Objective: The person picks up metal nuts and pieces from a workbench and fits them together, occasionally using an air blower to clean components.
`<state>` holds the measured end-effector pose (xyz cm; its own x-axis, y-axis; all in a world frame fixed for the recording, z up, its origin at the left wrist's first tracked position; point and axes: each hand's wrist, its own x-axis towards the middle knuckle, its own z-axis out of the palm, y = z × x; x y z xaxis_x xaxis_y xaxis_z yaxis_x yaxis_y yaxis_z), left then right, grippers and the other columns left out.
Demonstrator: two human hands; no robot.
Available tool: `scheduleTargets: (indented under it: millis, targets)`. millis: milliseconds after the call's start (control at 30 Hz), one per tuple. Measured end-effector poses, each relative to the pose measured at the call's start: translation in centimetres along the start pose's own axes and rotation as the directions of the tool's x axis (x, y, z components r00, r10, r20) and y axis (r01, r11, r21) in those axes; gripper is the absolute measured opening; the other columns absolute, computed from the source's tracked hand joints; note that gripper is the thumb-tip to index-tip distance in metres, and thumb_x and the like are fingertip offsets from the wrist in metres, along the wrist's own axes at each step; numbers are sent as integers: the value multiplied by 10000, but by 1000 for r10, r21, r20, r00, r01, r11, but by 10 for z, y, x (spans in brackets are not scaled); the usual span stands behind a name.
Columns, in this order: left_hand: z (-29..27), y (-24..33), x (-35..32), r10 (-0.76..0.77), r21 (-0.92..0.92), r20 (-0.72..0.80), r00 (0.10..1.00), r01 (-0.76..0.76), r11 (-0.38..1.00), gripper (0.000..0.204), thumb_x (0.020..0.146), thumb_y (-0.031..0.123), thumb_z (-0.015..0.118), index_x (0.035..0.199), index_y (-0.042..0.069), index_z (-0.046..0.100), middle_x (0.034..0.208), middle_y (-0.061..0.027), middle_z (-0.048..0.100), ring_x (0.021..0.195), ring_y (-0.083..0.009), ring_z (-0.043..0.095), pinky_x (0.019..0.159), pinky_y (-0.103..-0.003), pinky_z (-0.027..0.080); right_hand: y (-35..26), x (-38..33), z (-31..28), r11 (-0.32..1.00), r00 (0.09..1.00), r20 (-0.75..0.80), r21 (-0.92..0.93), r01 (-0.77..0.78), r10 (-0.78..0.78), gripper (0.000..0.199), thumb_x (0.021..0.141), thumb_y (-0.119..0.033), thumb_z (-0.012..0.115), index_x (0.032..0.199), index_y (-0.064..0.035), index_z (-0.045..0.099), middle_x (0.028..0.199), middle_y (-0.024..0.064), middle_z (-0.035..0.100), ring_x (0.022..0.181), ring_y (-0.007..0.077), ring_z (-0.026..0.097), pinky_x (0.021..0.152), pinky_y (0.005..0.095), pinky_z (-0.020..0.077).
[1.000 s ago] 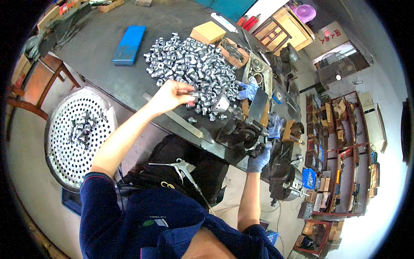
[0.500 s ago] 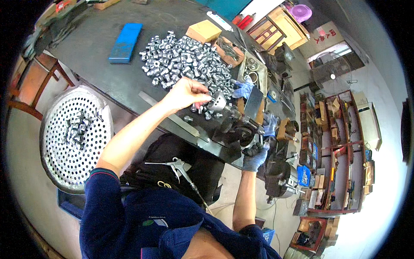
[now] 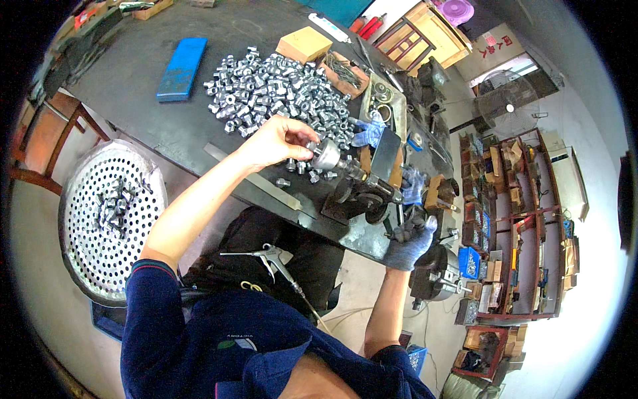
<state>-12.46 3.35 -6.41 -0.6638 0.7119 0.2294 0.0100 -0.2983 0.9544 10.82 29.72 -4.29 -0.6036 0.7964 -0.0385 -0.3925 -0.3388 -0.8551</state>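
Observation:
My bare left hand (image 3: 282, 141) is closed, thumb and fingers pinching a small metal fitting (image 3: 311, 146) at the left face of a round steel chuck (image 3: 327, 157). Fingers partly hide the fitting. The chuck sits on the spindle of a small dark bench machine (image 3: 359, 199). My right hand (image 3: 411, 247), in a grey-blue glove with dark fingertips, is at a short metal lever (image 3: 400, 211) on the machine's right side. Its fingers curl by the lever's lower end, with the thumb raised apart. Behind the chuck lies a heap of shiny metal fittings (image 3: 279, 93).
A blue block (image 3: 183, 68), a yellow box (image 3: 304, 44) and a wooden tray of thin pins (image 3: 344, 73) lie around the heap. A perforated round tray (image 3: 80, 239) with several fittings stands at left. An air gun (image 3: 272, 256) rests on my lap. Shelves (image 3: 525, 233) line the right.
My right hand has shifted right and slightly nearer, its thumb now raised. The chuck's side holes, visible before, no longer show. My left hand stays at the chuck; the whole view has shifted slightly.

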Motion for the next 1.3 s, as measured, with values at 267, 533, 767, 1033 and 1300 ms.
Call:
scheduleTargets:
  millis: [267,533,767,1033,1300]
  targets:
    - [4,15,-9,-41,-22,-23,999,40,999,191,766,-2,645,955,-34,642,829,-73,650,717,-110,610,678,-227,497,-8,73,33,998,996,76,27,54,-56,386,818,-451,572,669,-105,488,562,-9,446,377,68,326,316,189,238]
    - [15,1,1,34,18,-52,998,-33,999,170,778,-22,623,945,-42,638,806,-80,650,677,-108,604,634,-231,506,74,144,-21,681,809,200,-451,577,-553,301,834,-310,558,889,-19,613,793,33,577,662,120,530,612,247,431]
    - [12,0,-3,22,-27,-48,999,-23,999,171,782,-12,624,948,-50,630,803,-91,647,669,-114,605,615,-238,510,88,74,-54,995,974,214,43,-85,74,333,819,-216,506,1086,-21,545,976,82,606,858,206,598,738,328,506]
    - [16,5,-3,-50,-26,-64,997,48,999,182,813,29,613,972,-58,618,796,-106,643,642,-122,601,603,-239,505,95,94,-54,983,967,192,39,-177,167,384,865,-334,474,1092,-37,562,1038,125,609,939,264,586,845,388,476]
    - [11,11,-3,-86,-48,-60,994,84,995,201,800,22,617,977,-72,609,807,-111,638,621,-136,599,594,-244,489,41,150,-9,969,984,62,-174,174,-165,201,838,-270,545,813,-70,561,700,26,586,530,100,505,449,225,365]
